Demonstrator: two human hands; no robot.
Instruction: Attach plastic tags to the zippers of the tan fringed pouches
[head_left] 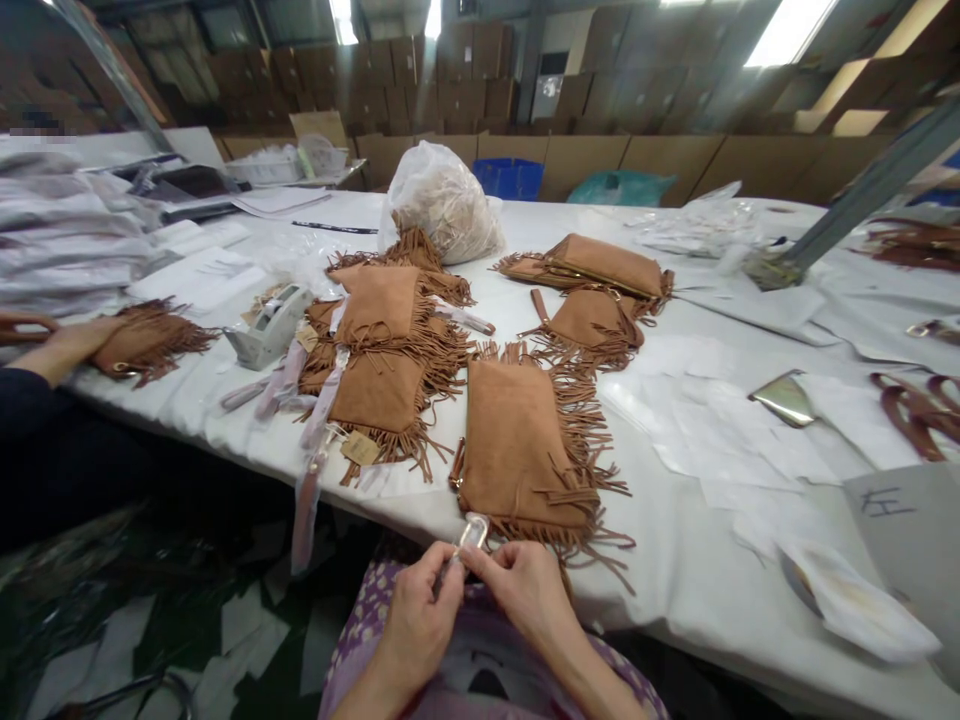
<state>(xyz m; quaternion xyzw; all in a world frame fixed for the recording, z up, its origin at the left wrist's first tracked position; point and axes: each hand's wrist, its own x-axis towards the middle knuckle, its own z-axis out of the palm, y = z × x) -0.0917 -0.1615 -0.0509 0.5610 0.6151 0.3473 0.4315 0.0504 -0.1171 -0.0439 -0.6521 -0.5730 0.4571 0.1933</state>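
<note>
Both my hands meet at the table's front edge, thumbs and fingertips pinched on a small metal clasp (474, 530) that seems to have clear film on it. My left hand (424, 605) grips its lower end, and my right hand (529, 585) closes in from the other side. Just beyond lies a tan fringed suede bag (517, 440), flat on the table, with a zip pull at its left edge. Left of it is a pile of similar fringed bags (379, 385), with film-wrapped straps and a paper tag (360, 448) hanging towards the edge.
A tape dispenser (271, 325) stands left of the pile. At the far left a co-worker's hand (71, 345) rests by another fringed bag (146, 340). More bags (596, 320), a stuffed plastic sack (442, 205) and white paper sheets (720, 430) lie on the white-covered table.
</note>
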